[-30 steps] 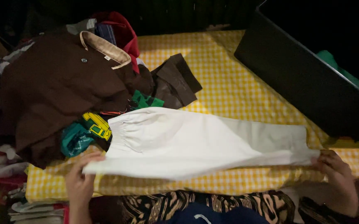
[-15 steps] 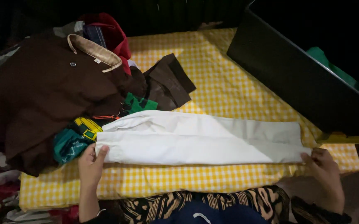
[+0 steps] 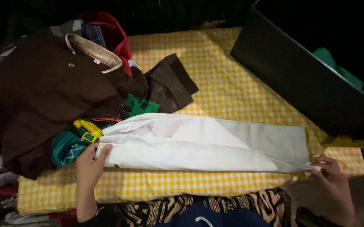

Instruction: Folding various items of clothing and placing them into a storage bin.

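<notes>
Between the two hands there's a pair of white trousers stretched out flat and folded lengthwise on the yellow checked cloth. The left hand is clamped on the waistband end, thumb on top of the fabric, fingers tucked under the edge. The right hand pinches the cuff end at the far corner, fingertips closed on the hem. Just past the left hand sits a messy heap: a brown shirt with a tan collar, a teal and yellow printed garment touching the waistband, something red behind. Up beyond the right hand is a dark bin lying at an angle, well apart from the trousers.
</notes>
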